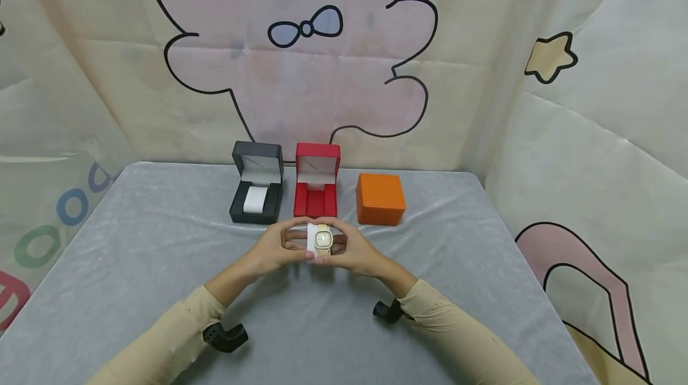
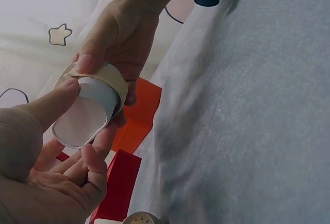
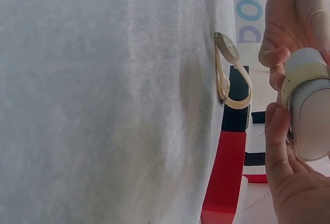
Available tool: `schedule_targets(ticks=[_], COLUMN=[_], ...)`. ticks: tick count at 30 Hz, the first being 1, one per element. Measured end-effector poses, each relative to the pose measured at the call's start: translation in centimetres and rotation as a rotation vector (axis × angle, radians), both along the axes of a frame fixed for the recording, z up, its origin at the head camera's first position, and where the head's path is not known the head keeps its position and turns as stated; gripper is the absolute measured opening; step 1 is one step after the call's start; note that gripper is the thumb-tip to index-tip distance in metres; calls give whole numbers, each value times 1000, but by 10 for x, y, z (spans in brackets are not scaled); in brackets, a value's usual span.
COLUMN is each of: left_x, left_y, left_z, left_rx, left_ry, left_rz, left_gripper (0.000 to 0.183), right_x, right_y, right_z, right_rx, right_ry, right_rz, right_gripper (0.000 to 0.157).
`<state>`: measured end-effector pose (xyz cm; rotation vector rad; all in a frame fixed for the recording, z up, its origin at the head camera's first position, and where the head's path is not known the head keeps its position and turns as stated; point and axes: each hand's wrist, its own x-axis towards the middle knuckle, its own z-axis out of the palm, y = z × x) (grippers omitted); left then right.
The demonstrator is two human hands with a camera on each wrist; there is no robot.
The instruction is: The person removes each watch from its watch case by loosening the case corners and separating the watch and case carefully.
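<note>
A watch (image 1: 323,239) with a cream strap and pale square-round face wraps a white watch cushion (image 2: 85,123). Between both hands, the cushion is raised over the cloth in front of the boxes. My left hand (image 1: 274,248) grips its left end, thumb on the near side and fingers behind. From the other side my right hand (image 1: 357,250) holds it, with the thumb on the strap in the left wrist view. The dial faces my head camera; the cushion's rounded flat end shows in both wrist views.
Behind the hands stand an open black watch box (image 1: 256,185) with a white cushion inside, an open red watch box (image 1: 316,182) and a closed orange box (image 1: 380,200). Another watch (image 3: 228,49) with a beige strap shows near the black box in the right wrist view. Grey cloth (image 1: 301,337) covers the table.
</note>
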<state>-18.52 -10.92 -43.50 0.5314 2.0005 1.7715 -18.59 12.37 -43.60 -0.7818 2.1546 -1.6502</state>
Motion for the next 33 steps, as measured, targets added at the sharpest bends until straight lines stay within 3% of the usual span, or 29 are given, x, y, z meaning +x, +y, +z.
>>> schedule_targets(ticks=[19,26,33], left_x=[-3,0,-1], left_y=[-3,-4,-5], left_z=[0,-2,-2], left_rx=[-19,-41,-38], left_ry=[5,2,-6], left_rz=[-17,2,1], left_gripper=[75,76,77], right_x=[-2,1,-3], right_y=[1,0,2], right_z=[1,1,1], right_rx=[-37,-67,-36], right_ry=[-34,-86,-40], right_rz=[44,70,90], right_gripper=[68,70,70])
